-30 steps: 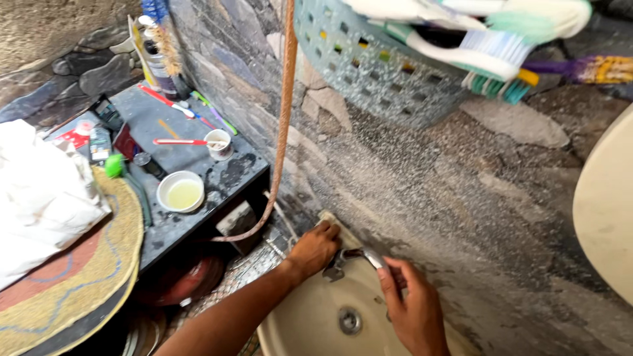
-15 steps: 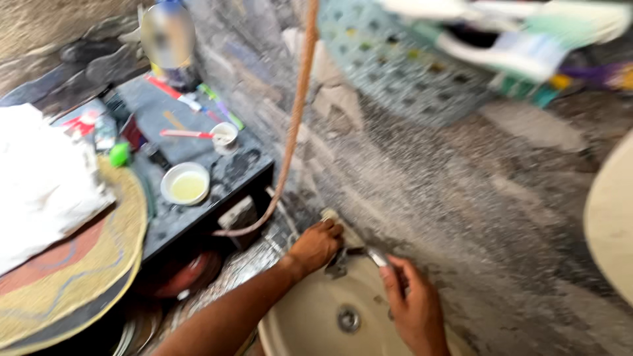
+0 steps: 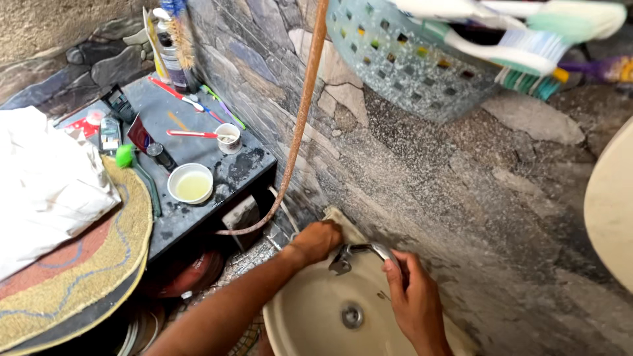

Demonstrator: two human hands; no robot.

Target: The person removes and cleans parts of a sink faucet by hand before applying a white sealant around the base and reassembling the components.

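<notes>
At the back rim of a cream wash basin [image 3: 310,323], my left hand [image 3: 318,240] presses a pale cloth [image 3: 343,221] against the stone wall. A metal tap [image 3: 359,253] juts over the bowl between my hands. My right hand [image 3: 412,296] is closed around the tap's spout end. The drain [image 3: 351,315] shows at the bottom of the bowl. Most of the cloth is hidden under my left hand.
An orange hose [image 3: 300,125] hangs down the wall. A dark shelf [image 3: 198,148] at left carries a white bowl of yellowish liquid [image 3: 190,184], a small cup [image 3: 228,138] and brushes. A woven mat [image 3: 86,264] and white cloth [image 3: 46,184] lie left. A pale plastic basket [image 3: 409,59] with brushes hangs above.
The view has shifted slightly; both hands stay at the tap, the left still on the cloth, the right still around the spout.
</notes>
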